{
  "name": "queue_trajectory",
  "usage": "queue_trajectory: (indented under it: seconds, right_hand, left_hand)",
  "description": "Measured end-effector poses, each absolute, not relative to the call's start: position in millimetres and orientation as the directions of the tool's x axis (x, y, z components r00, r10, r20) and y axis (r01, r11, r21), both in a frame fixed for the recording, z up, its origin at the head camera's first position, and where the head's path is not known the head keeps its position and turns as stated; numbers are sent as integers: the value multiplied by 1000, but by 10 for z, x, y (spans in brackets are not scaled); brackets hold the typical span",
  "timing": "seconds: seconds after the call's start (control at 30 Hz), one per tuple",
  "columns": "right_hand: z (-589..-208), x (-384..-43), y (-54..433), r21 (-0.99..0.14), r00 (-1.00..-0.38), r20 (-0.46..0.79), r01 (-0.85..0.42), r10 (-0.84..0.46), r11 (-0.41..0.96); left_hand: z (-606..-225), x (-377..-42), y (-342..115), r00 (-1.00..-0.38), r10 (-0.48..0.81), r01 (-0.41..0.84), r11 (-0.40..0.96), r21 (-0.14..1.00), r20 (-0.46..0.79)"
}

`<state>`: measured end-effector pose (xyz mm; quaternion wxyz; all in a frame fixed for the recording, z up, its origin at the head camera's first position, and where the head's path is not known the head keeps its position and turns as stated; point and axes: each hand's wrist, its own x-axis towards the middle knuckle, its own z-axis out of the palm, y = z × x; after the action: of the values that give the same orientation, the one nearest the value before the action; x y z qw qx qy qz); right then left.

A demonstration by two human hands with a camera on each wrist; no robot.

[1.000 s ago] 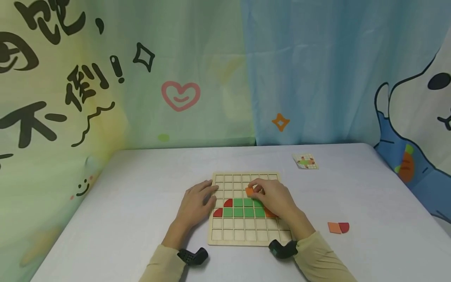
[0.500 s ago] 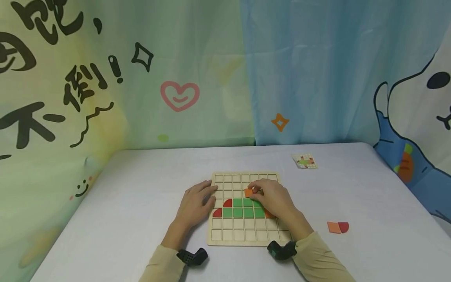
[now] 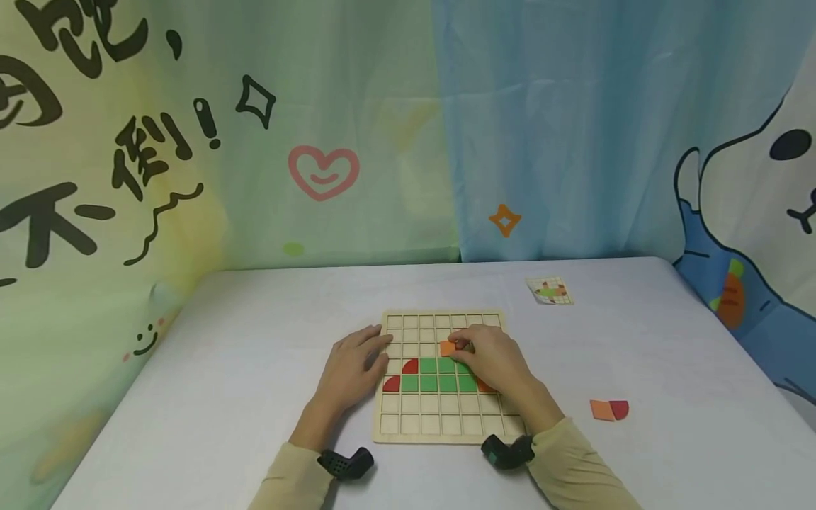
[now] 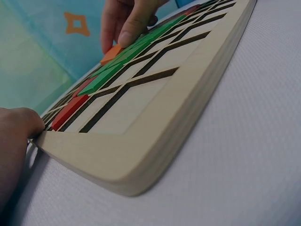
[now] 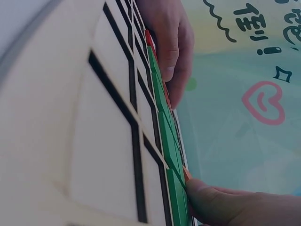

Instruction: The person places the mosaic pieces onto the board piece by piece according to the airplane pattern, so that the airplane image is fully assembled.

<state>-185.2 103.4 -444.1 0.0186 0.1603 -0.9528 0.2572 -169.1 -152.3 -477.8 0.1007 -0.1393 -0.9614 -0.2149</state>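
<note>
My right hand (image 3: 496, 360) pinches an orange square tile (image 3: 447, 348) between thumb and fingertips, over the wooden grid board (image 3: 431, 425). The tile is at a cell just beyond two rows of green square tiles (image 3: 429, 383). Two red quarter-round tiles (image 3: 411, 366) sit at the left ends of those rows. Another orange tile (image 3: 484, 387) shows partly from under the right hand. At the board's left edge rests my left hand (image 3: 353, 370), fingers stretched over the rim; its thumb (image 4: 21, 121) touches the board's edge in the left wrist view.
Right of the board, an orange tile (image 3: 602, 410) and a dark red rounded tile (image 3: 619, 409) lie side by side on the white tablecloth (image 3: 676, 340). A small pattern card (image 3: 550, 291) lies at the back right. Printed curtains (image 3: 382, 142) hang behind the table.
The orange tile has shifted very slightly left and sits a little straighter in the right hand's fingers. The left hand stays at the board's edge. The whole head view has drifted slightly.
</note>
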Motion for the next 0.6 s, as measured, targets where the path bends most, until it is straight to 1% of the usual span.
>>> queue_trajectory:
  seconds: [0.6]
  right_hand:
    - [-4468,-1883,1050,-524,-946,74,-307,-317,794]
  left_hand:
    - [-4748,-1686,-1516,-940,231,316,864,392,250]
